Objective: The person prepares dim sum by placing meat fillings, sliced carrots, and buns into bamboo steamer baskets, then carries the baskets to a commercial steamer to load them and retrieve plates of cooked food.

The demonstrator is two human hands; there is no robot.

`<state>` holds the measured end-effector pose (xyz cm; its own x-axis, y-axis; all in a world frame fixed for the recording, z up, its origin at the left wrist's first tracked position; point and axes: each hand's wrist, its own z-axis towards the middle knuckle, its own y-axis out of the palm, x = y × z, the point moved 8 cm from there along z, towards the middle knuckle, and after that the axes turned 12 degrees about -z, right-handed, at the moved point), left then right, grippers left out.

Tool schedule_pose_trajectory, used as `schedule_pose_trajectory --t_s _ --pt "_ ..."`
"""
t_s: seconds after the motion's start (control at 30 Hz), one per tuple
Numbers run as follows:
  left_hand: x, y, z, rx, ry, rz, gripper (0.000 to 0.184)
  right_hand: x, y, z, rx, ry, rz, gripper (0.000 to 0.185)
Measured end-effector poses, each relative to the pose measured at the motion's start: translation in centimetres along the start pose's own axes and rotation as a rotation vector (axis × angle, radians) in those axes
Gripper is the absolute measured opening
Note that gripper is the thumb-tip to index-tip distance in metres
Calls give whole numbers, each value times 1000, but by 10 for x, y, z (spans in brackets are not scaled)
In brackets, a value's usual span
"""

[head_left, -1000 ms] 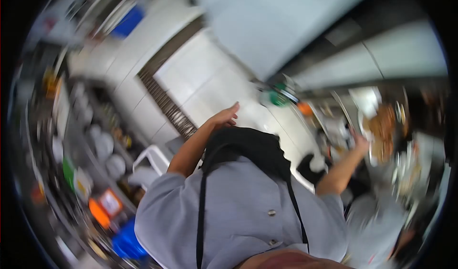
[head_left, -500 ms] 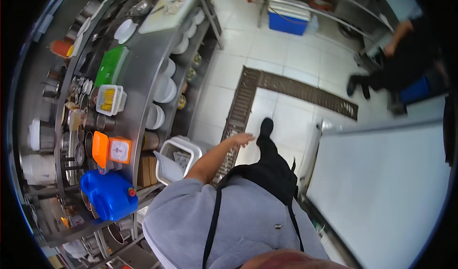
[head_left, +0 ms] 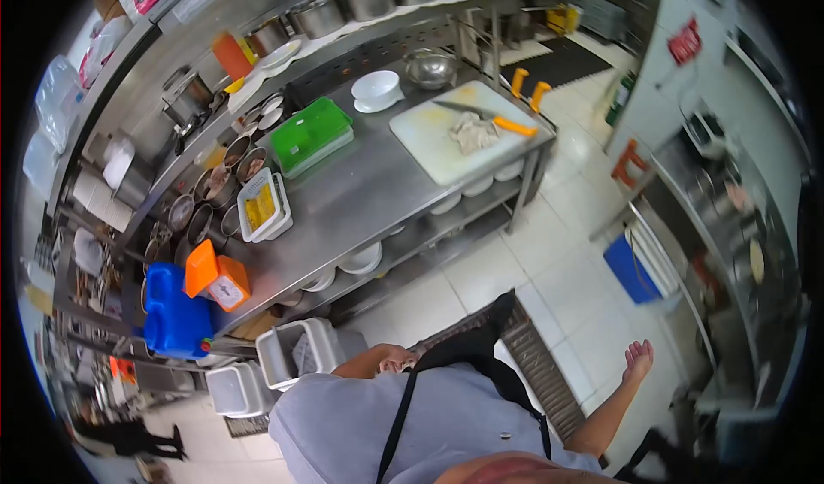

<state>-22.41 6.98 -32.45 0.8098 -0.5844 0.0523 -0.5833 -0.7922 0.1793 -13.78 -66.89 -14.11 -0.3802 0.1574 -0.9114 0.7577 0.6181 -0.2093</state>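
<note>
My left hand (head_left: 396, 359) hangs low by my black apron (head_left: 468, 338), its fingers too blurred to make out. Out to the right, my right hand (head_left: 638, 361) is raised over the floor, fingers stretched and nothing in it. A steel table (head_left: 369, 175) stands ahead of me. At its far end lies a white cutting board (head_left: 429, 145) with a pile of pale food pieces (head_left: 475, 132) and an orange-handled knife (head_left: 513, 126). Closer along the table are a green-lidded box (head_left: 311, 132), a white basket (head_left: 273, 226) with yellow contents, and an orange kitchen scale (head_left: 225, 285).
Beside my left arm stand white bins (head_left: 330, 351). A blue jerrycan (head_left: 176, 312) is at the table's near end. Floor drain grating (head_left: 549, 372) runs by my foot. A blue-and-white cooler (head_left: 633, 269) sits under the right counter. Another person (head_left: 129, 437) stands far left.
My view has swung right and up, bringing more of the table, cutting board and right counter into sight. My right hand has come into view. My left hand has drawn in toward the apron.
</note>
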Motion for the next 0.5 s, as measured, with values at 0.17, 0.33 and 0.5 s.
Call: schedule_pose_trajectory --t_s 0.17,0.33,0.5 --pt "282 -21 1 38 387 62 41 -25 177 144 -414 -147 -440 44" --pt "636 -23 -76 325 1077 665 66 -17 254 146 -688 280 -623 34" --pt "881 37 -251 20 1300 337 51 -71 292 249 -693 309 -712 39"
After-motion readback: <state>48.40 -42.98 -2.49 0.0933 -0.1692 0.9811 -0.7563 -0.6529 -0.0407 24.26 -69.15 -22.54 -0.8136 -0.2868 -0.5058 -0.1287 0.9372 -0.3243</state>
